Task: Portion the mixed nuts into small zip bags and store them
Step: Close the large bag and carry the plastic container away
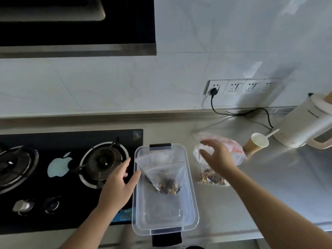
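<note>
On the grey desk [251, 194] we note a gas hob [53, 168] at left and a white kettle [301, 126] at right. A clear storage box [188, 209] holds one small zip bag [165, 173] of mixed nuts. Left hand [116, 187], fingers apart, touches the box's left rim. Right hand [218, 157], fingers spread, hovers over the larger nut bag [213, 177] beside the box. A paper cup [256, 142] stands near the kettle.

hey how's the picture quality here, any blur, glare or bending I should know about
Head view: the right hand is motion-blurred over the bag of nuts; the left hand is sharper. Wide-angle bending tilts the kettle and curves the counter edge. Dim, bluish light; soft glare on the clear container.
</note>
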